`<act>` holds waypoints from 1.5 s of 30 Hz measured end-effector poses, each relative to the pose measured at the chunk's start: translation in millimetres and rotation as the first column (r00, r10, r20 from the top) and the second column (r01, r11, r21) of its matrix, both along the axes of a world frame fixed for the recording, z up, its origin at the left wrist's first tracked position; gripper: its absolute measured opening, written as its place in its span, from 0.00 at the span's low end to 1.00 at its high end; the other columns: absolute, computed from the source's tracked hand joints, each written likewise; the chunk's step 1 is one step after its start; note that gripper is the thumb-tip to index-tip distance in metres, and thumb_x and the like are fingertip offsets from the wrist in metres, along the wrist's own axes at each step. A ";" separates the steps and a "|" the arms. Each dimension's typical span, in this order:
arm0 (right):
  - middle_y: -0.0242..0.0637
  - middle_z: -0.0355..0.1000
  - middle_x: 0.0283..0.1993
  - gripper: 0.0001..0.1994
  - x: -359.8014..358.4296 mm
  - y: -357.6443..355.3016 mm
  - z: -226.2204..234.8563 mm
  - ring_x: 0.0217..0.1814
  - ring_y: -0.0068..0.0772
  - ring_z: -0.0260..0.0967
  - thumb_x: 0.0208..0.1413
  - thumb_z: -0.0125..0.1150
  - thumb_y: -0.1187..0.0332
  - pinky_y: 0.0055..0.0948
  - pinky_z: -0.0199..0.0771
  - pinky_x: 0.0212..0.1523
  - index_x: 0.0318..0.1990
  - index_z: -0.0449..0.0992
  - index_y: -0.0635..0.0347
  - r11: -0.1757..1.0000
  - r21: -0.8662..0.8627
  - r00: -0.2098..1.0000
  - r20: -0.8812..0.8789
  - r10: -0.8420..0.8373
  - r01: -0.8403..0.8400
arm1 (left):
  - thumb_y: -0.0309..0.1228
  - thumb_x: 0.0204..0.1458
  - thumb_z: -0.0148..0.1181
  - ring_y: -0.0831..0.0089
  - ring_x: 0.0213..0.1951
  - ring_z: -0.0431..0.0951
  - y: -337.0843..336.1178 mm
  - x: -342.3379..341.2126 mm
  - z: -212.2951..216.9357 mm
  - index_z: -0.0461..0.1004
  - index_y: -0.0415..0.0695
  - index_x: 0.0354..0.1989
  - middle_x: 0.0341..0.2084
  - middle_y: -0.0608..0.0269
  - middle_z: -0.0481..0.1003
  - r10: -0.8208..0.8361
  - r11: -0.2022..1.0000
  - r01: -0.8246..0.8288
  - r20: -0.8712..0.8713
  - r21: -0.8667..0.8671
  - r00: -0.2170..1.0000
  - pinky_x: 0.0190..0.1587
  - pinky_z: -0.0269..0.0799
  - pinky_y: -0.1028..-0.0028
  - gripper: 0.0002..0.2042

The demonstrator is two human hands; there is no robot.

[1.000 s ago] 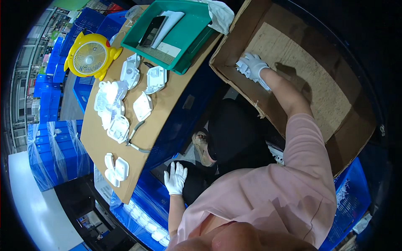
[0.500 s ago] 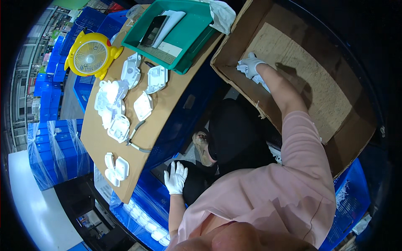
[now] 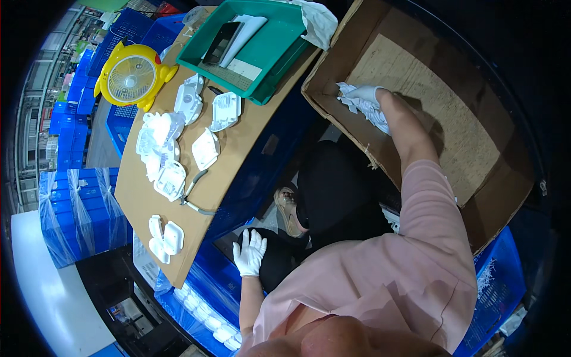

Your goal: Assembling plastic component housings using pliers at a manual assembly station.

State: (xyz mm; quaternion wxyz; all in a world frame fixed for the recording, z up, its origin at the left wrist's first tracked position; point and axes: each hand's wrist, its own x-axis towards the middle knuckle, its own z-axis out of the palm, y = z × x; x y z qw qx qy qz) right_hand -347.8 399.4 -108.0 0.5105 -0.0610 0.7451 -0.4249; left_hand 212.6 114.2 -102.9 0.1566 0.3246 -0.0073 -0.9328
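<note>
My right hand [image 3: 364, 93], in a white glove, reaches into the far left corner of a large cardboard box [image 3: 334, 126]. It touches a crumpled white bundle [image 3: 370, 113], paper or cloth, I cannot make out which. Its fingers blend into the white folds, so their grip is unclear. My left hand [image 3: 250, 253], also gloved in white, rests on my left knee. Its fingers are spread and it holds nothing. On the tan table to the left lie several white plastic clamshell cases [image 3: 226, 111], some with lids up.
A green tray [image 3: 284, 27] holding a phone [image 3: 222, 43] and papers stands at the table's far end. A yellow fan [image 3: 132, 75] is beside it. A grey cable [image 3: 196, 191] lies near the table edge [image 3: 196, 243]. Blue crates [image 3: 83, 208] stand beyond, and a blue basket [image 3: 496, 291] lower right.
My right hand has shifted slightly right within the box, and more of the white bundle shows below it. My left hand stays on my knee.
</note>
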 end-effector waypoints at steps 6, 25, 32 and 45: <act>0.32 0.74 0.42 0.19 -11.2 17.2 -21.5 0.38 0.27 0.68 0.54 0.56 0.52 0.28 0.65 0.41 0.47 0.75 0.53 0.993 -0.010 0.993 0.021 -0.118 0.119 | 0.48 0.54 0.50 0.47 0.55 0.65 0.7 -2.1 -2.1 0.60 0.43 0.59 0.55 0.46 0.64 -0.011 1.000 0.011 0.003 -0.004 1.000 0.58 0.54 0.43 0.29; 0.39 0.69 0.50 0.25 49.9 47.9 48.5 0.52 0.32 0.67 0.52 0.58 0.57 0.35 0.68 0.50 0.54 0.68 0.62 0.895 -0.217 0.903 -0.102 -0.418 0.390 | 0.49 0.55 0.49 0.50 0.56 0.64 -3.9 -3.7 0.7 0.60 0.44 0.59 0.54 0.48 0.65 -0.031 0.999 0.030 -0.018 -0.028 0.999 0.59 0.55 0.45 0.28; 0.41 0.74 0.40 0.19 170.8 52.2 109.5 0.38 0.33 0.75 0.54 0.55 0.61 0.32 0.77 0.35 0.48 0.70 0.66 0.777 -0.577 0.951 0.295 -0.090 0.252 | 0.45 0.56 0.50 0.60 0.55 0.65 61.0 -87.8 24.7 0.53 0.46 0.64 0.57 0.55 0.62 -0.486 0.713 0.519 0.201 -0.471 0.850 0.58 0.61 0.59 0.30; 0.30 0.73 0.36 0.24 307.8 7.1 102.0 0.30 0.20 0.71 0.61 0.38 0.46 0.18 0.71 0.19 0.52 0.69 0.54 0.976 -0.214 0.943 0.333 0.029 0.046 | 0.27 0.54 0.54 0.66 0.45 0.75 159.4 -148.1 40.3 0.66 0.40 0.52 0.43 0.57 0.73 -0.613 0.789 0.530 -0.442 -0.311 0.654 0.49 0.72 0.67 0.17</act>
